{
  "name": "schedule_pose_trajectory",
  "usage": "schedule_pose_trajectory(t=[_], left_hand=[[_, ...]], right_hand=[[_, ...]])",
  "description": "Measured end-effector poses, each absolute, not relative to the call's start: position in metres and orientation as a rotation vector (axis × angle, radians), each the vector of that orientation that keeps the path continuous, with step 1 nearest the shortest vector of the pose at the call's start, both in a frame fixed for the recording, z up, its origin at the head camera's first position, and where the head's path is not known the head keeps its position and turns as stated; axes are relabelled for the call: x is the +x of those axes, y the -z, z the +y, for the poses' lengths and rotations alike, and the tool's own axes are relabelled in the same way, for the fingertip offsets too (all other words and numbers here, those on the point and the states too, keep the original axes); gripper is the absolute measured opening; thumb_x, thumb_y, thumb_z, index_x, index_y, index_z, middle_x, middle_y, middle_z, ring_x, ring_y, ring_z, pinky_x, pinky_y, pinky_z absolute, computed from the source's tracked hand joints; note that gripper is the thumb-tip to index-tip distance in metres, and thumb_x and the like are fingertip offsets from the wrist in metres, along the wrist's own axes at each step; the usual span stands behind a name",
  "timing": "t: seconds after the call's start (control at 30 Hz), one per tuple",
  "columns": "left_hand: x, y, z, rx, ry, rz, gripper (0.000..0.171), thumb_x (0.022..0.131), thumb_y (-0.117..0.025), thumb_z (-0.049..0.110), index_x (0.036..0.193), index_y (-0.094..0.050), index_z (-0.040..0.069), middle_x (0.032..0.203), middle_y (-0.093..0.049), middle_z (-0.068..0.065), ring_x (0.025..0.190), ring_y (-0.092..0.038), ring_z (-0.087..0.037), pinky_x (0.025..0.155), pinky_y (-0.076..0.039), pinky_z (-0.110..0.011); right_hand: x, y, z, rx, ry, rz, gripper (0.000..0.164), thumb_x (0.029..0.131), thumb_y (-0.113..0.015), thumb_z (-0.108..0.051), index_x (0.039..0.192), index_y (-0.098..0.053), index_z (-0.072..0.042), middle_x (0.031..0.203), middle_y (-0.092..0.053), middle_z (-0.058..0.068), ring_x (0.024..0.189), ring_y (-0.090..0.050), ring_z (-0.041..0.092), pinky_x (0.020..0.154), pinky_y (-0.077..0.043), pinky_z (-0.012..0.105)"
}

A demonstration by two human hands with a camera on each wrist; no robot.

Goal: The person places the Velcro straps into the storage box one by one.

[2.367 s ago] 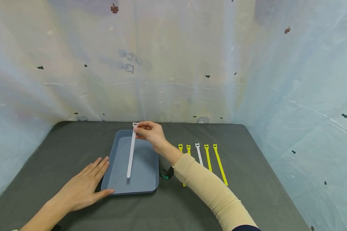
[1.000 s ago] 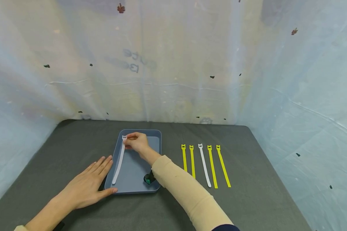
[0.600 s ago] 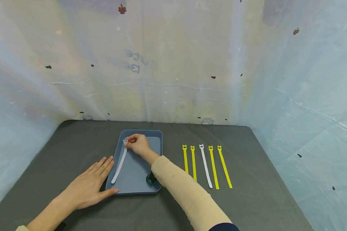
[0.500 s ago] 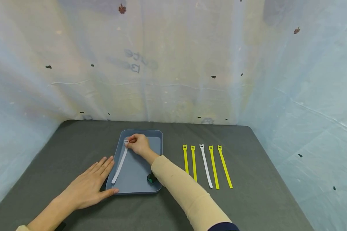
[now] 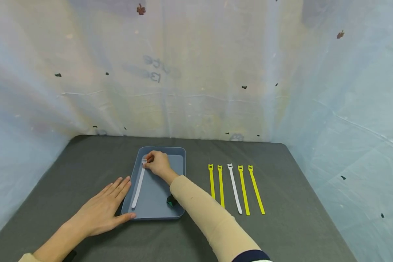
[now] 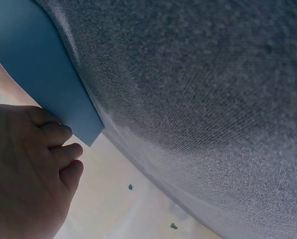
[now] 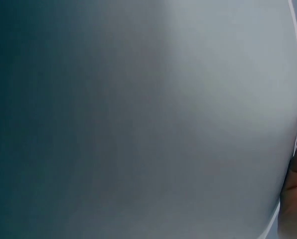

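Note:
My right hand (image 5: pixel 159 163) pinches the slotted head end of a white cable tie (image 5: pixel 138 190) with thumb and fingertips. That tie runs lengthwise along the left side of the blue-grey tray (image 5: pixel 157 183), its rounded tail near the front left corner. At the tray's left wall my left hand (image 5: pixel 101 210) lies with fingers straight, fingertips at the rim and thumb by the front corner. In the left wrist view the left hand (image 6: pixel 31 167) touches the outside of the tray (image 6: pixel 49 64). The right wrist view holds mostly tray floor (image 7: pixel 138 119), with the right hand's fingers (image 7: pixel 295 194) at its edge.
To the right of the tray, a row of ties lies on the dark grey cloth (image 5: pixel 298 225): a white tie (image 5: pixel 234 189) between several yellow ties (image 5: pixel 243 191). A small dark camera (image 5: pixel 171 201) sits under the right wrist. A pale sheet (image 5: pixel 196 72) hangs behind the table.
My right hand has brought the white tie from above the tray's middle down and left to its left side. The tail has shifted slightly right. The left hand stays at the rim.

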State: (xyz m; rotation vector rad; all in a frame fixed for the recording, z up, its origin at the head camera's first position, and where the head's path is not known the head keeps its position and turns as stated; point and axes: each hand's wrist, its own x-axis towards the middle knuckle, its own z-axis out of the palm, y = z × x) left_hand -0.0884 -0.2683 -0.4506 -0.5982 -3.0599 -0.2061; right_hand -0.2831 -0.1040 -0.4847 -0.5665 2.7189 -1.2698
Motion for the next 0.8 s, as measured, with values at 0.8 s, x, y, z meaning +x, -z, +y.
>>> schedule_pose_trajectory(t=[0.8], left_hand=[[-0.089,0.454,-0.269,-0.602,0.230,-3.066,0.104,0.094,-0.053,0.076,0.160,-0.035,-0.003,0.168,-0.028,-0.020,0.153,-0.029,-0.043,0.120,-0.031,-0.059]], right_hand=[[-0.273,0.466,-0.099,-0.480,1.288,2.672,0.038,0.091,-0.084,-0.027,0.122,-0.071,-0.010,0.111,-0.071,-0.001,0.098,-0.065,0.012,0.082,-0.055,0.023]])
